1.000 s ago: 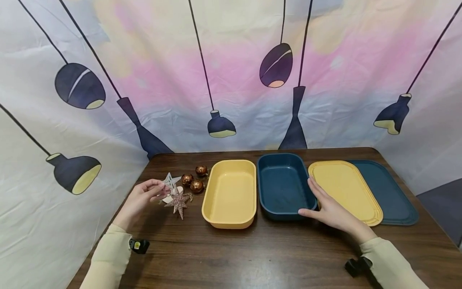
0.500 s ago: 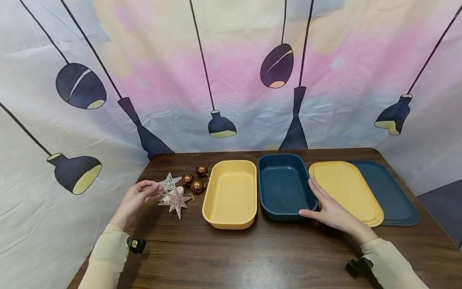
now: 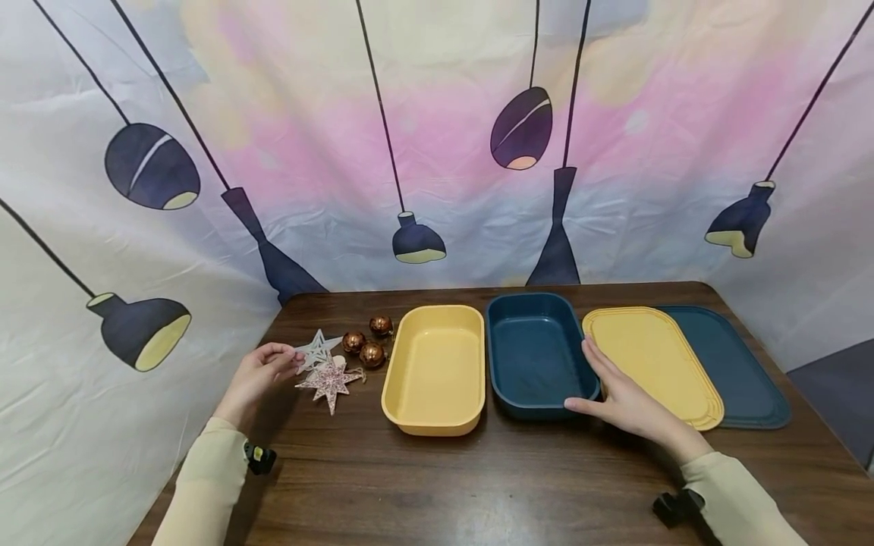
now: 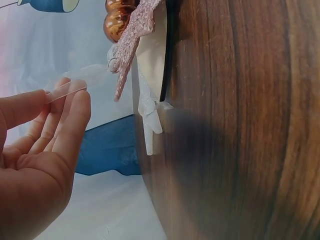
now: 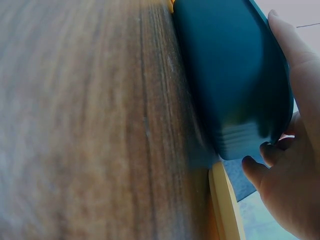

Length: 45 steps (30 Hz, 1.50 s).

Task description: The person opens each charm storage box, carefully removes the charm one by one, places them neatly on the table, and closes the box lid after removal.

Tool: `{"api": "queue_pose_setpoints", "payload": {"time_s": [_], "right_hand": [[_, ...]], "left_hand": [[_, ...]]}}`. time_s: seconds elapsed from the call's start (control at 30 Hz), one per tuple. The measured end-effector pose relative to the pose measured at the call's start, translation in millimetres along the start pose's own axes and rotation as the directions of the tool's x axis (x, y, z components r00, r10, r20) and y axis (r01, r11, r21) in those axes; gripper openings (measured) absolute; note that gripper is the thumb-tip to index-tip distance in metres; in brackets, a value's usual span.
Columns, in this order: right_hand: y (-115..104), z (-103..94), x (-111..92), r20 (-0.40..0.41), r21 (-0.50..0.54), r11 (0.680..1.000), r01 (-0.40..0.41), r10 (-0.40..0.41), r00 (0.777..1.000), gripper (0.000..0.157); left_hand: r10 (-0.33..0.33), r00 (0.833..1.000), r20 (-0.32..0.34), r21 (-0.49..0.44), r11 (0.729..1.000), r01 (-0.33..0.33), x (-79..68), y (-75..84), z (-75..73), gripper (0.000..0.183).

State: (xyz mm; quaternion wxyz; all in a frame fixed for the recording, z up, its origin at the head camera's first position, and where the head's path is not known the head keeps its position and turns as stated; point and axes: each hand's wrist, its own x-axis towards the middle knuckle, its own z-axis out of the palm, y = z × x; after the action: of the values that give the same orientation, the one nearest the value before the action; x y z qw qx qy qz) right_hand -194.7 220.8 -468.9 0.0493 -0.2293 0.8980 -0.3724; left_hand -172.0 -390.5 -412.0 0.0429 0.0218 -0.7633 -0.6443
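Observation:
My left hand (image 3: 256, 379) pinches a thin clear strip (image 4: 67, 90) between thumb and fingertips. It is just left of a silver star ornament (image 3: 318, 350) and a pink glitter star (image 3: 331, 384), which lie close together on the table. A pale piece beneath the stars is mostly hidden. In the left wrist view the strip runs toward the pink star (image 4: 135, 37); I cannot tell which ornament it belongs to. My right hand (image 3: 624, 398) rests against the near right corner of a dark blue box (image 3: 539, 407), thumb on the front rim, fingers along the right side.
Three shiny brown baubles (image 3: 372, 354) sit behind the stars. A yellow box (image 3: 433, 426) stands left of the blue one. A yellow lid (image 3: 652, 364) overlaps a dark blue lid (image 3: 744, 379) at the right. Behind the wooden table (image 3: 437, 485) hangs a printed cloth (image 3: 464, 136).
My left hand has shifted slightly left, and the pink star has moved left and settled flatter near the silver star. The right hand stays on the blue box.

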Motion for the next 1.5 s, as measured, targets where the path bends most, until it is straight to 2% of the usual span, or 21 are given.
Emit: {"api": "queue_pose_setpoints", "payload": {"time_s": [0.27, 0.47, 0.93, 1.2, 1.33, 1.5], "right_hand": [[0, 1.9, 3, -0.001, -0.001, 1.0, 0.004, -0.004, 1.0, 0.109], [0, 0.6, 1, -0.001, -0.007, 1.0, 0.003, -0.003, 1.0, 0.108], [2, 1.3, 1, -0.003, 0.0, 1.0, 0.012, -0.012, 1.0, 0.107], [1, 1.2, 3, -0.003, -0.002, 1.0, 0.026, -0.026, 1.0, 0.107], [2, 2.3, 3, -0.004, -0.003, 1.0, 0.03, -0.03, 1.0, 0.107], [2, 1.0, 2, -0.007, -0.005, 0.999, 0.051, -0.051, 0.999, 0.108]], "left_hand": [[-0.005, 1.0, -0.027, 0.028, 1.0, 0.005, 5.5, -5.2, -1.3, 0.017], [-0.015, 1.0, -0.024, 0.045, 0.999, 0.016, 7.0, -6.2, -1.6, 0.02], [-0.054, 0.997, -0.05, 0.161, 0.985, 0.061, 9.1, -7.3, -0.6, 0.029], [-0.029, 0.995, -0.093, 0.163, 0.986, 0.044, 9.1, -7.7, 1.3, 0.025], [-0.029, 0.993, -0.112, 0.153, 0.987, 0.046, 10.0, -4.4, 3.8, 0.027], [-0.013, 0.993, -0.115, 0.162, 0.986, 0.031, 12.8, 6.0, 13.8, 0.029]]}}
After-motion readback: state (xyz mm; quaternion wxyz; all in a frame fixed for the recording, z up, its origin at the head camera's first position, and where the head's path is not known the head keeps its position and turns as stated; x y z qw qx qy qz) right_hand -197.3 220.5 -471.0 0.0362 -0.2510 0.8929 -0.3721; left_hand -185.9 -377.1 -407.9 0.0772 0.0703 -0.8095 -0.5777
